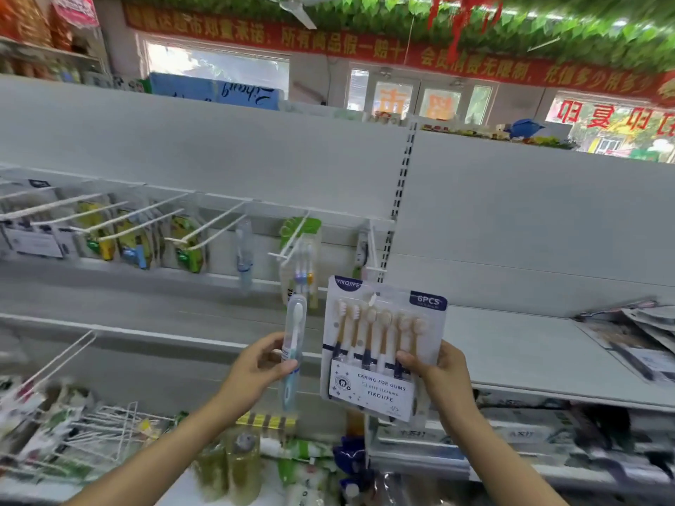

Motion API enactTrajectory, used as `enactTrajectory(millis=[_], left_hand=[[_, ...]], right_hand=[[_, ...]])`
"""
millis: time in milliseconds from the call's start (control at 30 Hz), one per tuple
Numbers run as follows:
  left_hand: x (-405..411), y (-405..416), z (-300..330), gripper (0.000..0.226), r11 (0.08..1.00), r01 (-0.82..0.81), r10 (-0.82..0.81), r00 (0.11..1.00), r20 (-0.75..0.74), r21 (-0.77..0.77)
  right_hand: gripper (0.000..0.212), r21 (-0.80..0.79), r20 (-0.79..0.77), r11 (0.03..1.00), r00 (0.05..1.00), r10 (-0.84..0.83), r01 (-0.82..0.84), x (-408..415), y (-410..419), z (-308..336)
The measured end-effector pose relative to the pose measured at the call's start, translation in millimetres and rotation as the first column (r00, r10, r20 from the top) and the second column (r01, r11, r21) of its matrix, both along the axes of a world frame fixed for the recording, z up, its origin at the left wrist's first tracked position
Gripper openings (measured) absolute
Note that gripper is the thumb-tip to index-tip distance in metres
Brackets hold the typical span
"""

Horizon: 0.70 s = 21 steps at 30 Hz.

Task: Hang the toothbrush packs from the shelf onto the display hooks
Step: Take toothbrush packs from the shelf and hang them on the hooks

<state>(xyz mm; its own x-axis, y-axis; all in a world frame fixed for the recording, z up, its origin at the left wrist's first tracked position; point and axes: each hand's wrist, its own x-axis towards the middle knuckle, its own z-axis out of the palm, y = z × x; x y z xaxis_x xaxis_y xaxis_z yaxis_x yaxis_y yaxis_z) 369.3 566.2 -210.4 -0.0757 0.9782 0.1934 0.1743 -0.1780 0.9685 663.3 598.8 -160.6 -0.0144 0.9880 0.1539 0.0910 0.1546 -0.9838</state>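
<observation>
With our right hand (436, 370) pinching the six-pack (380, 345) low, its hang hole (372, 298) risked missing the hook (373, 250).

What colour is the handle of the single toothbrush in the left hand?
Light blue; the toothbrush shows in the head view.

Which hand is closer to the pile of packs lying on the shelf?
Right. The right hand, holding the six-brush pack, is just left of the pile of packs. The left hand, holding a single toothbrush, is farther left.
</observation>
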Motion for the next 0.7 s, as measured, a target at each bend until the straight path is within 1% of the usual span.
enactTrajectory(millis=[200, 233, 467, 700], left_hand=[[-92, -2, 4, 0.041, 1.0, -0.009, 0.009, 1.0, -0.02, 0.012], [-103, -1, 6, 0.039, 1.0, -0.014, 0.015, 1.0, -0.015, 0.015], [-168, 11, 7, 0.041, 0.999, -0.031, 0.031, 0.999, -0.015, 0.035], [-180, 26, 6, 0.038, 1.0, 0.009, -0.009, 1.0, 0.015, 0.027]], right_hand=[[0.021, -0.04, -0.01, 0.998, 0.998, -0.054, 0.053, -88, -13, -18], [0.021, -0.041, -0.015, 0.997, 0.998, -0.063, 0.063, -99, -14, -20], [0.024, -0.025, 0.003, 0.994, 0.994, -0.107, 0.108, -152, -25, -24], [0.023, -0.035, 0.05, 0.996, 0.996, -0.078, 0.08, -171, -22, -19]])
